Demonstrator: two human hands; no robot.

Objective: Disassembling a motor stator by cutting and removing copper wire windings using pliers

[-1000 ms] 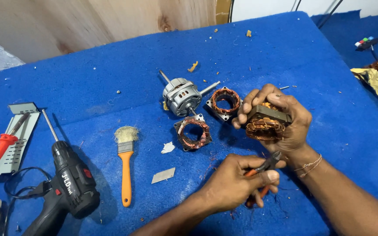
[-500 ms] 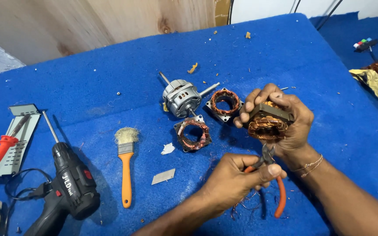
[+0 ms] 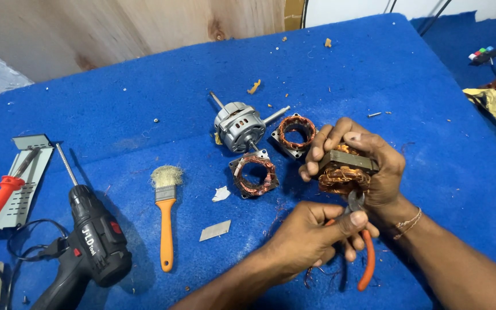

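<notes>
While the right hand (image 3: 368, 166) curls round a stator (image 3: 344, 171) w/ copper windings, lifted off the blue surface (image 3: 374, 69), the left hand (image 3: 311, 235) just below it is closed on orange-handled pliers (image 3: 363, 252), jaws at the coil's underside. Stator looks heavy & stiff at its steel core; the wire is thin, prob. easy to nick, so grip by the core. Two more stators (image 3: 255, 175) & a motor (image 3: 239, 123) lie beyond the left hand.

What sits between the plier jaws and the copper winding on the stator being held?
Nothing visible. The left hand brings the orange-handled pliers up right under the stator gripped in the right hand; the plier tip meets the copper winding directly.
</notes>
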